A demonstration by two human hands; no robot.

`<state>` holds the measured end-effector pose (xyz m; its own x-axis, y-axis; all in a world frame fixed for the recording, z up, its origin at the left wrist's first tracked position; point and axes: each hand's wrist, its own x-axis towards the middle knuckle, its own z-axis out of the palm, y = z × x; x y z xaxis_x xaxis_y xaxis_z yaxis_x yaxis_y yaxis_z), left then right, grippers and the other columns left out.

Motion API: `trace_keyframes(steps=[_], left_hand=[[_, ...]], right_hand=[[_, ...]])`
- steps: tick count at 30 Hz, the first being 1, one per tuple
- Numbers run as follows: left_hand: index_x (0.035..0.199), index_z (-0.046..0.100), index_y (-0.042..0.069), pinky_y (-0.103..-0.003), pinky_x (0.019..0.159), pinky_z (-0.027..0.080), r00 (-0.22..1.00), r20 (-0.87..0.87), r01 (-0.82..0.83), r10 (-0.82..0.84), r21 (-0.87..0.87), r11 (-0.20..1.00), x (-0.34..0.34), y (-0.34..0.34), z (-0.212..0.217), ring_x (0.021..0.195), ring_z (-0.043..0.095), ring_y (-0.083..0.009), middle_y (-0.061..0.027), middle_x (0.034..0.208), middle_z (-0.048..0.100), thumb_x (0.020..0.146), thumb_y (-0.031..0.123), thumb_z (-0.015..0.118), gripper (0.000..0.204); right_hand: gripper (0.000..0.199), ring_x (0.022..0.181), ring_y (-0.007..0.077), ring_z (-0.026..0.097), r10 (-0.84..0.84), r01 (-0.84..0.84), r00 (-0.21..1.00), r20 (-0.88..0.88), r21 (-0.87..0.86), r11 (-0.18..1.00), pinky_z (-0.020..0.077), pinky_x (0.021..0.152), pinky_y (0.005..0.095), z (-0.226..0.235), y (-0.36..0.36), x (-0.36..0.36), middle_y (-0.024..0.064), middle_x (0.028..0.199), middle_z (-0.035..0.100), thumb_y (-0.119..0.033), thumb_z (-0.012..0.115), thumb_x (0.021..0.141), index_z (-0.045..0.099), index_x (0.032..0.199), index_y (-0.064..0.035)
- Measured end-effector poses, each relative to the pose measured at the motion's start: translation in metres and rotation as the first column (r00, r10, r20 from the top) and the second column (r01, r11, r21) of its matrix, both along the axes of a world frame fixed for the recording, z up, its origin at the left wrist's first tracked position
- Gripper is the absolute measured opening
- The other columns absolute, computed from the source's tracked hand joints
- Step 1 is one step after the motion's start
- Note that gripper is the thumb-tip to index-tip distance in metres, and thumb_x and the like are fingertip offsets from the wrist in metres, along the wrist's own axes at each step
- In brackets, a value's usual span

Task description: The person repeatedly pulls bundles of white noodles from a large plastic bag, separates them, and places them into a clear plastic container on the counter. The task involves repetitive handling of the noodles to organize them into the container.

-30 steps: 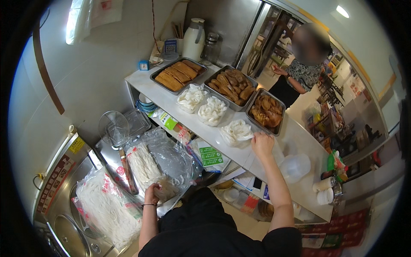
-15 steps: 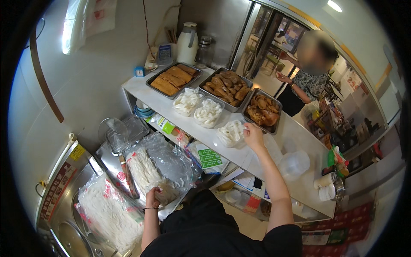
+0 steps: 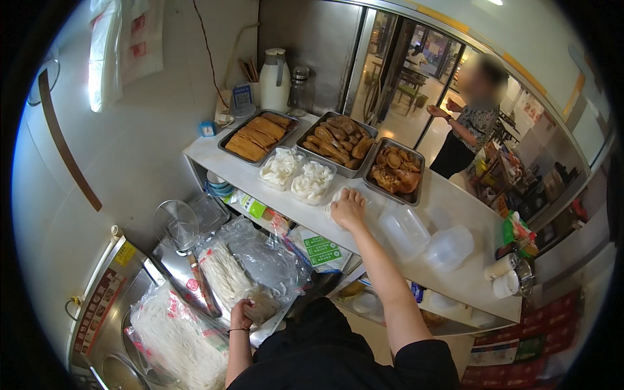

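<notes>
My right hand (image 3: 348, 209) reaches out over the white counter (image 3: 455, 195) and rests palm down on a clear plastic tub of white noodles (image 3: 339, 195), covering most of it. Two more tubs of white noodles (image 3: 281, 168) (image 3: 312, 181) stand just left of it. My left hand (image 3: 241, 314) is low at my side, closed on the near end of a clear bag of white noodles (image 3: 224, 276) that lies on the steel worktop.
Three steel trays of fried food (image 3: 254, 136) (image 3: 337, 142) (image 3: 396, 171) line the counter's back. Empty clear tubs (image 3: 404, 229) (image 3: 450, 246) lie to the right. A wire skimmer (image 3: 177, 225) and a larger noodle bag (image 3: 175, 338) sit at lower left. Another person (image 3: 469, 123) stands beyond the counter.
My right hand has slid left along the counter and settled on top of the noodle tub. My left hand keeps its hold on the noodle bag.
</notes>
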<state>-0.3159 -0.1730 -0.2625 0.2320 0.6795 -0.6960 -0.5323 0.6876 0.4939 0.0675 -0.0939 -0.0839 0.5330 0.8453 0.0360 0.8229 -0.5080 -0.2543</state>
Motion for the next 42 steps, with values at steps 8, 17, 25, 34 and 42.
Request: trace_keyframes(steps=[8,17,25,34,42], left_hand=[[0.072,0.052,0.001,-0.029,0.058,0.043,0.999,0.043,0.017,-0.016,-0.016,1.0,-0.001,0.001,-0.009,0.06,0.05,-0.0198,-0.0083,0.064,0.052,0.071,0.009,0.05,0.008],[0.073,0.052,0.001,-0.028,0.057,0.043,0.999,0.038,0.024,-0.023,-0.03,0.999,-0.003,-0.001,-0.006,0.058,0.05,-0.0192,-0.0079,0.064,0.052,0.067,0.006,0.051,0.008],[0.077,0.053,-0.002,-0.028,0.061,0.044,0.997,0.075,0.033,-0.035,0.036,0.999,-0.003,-0.002,-0.008,0.063,0.051,-0.0183,-0.0089,0.07,0.054,0.077,0.01,0.05,0.012],[0.107,0.049,-0.004,-0.031,0.082,0.041,0.956,0.225,0.121,-0.19,0.288,0.95,0.012,-0.003,0.059,0.09,0.055,-0.0211,-0.0126,0.097,0.058,0.085,0.025,0.048,0.036],[0.104,0.054,-0.001,-0.029,0.072,0.046,0.983,0.141,0.079,-0.12,0.264,0.961,-0.004,0.002,0.068,0.083,0.058,-0.0188,-0.0094,0.094,0.06,0.082,0.014,0.051,0.027]], right_hand=[[0.054,0.126,0.0306,0.017,0.123,-0.132,0.989,0.085,0.102,0.986,0.0096,0.104,0.0419,-0.013,0.022,0.009,0.0156,0.136,0.022,-0.027,0.042,0.078,0.031,0.126,-0.0029],[0.044,0.109,0.0197,0.043,0.338,0.311,0.478,-0.811,0.516,0.798,0.0327,0.088,0.0242,-0.001,0.023,0.042,0.0116,0.119,0.047,-0.006,0.053,0.07,0.049,0.114,0.0032],[0.018,0.075,0.0094,0.054,0.266,0.329,0.737,-0.622,0.673,0.662,0.0417,0.068,0.0209,0.019,0.005,0.046,0.0046,0.084,0.06,-0.005,0.051,0.077,0.06,0.093,-0.0005],[0.025,0.08,0.0091,0.054,0.525,-0.409,0.136,-0.84,0.436,0.802,0.0435,0.071,0.022,-0.058,-0.036,-0.114,0.0041,0.088,0.059,-0.01,0.061,0.075,0.057,0.097,0.0012],[0.047,0.087,0.0118,0.052,0.196,-0.599,-0.133,-0.972,0.236,0.765,0.0419,0.076,0.0255,-0.124,-0.059,-0.213,0.006,0.096,0.056,-0.009,0.064,0.069,0.047,0.112,0.0004]])
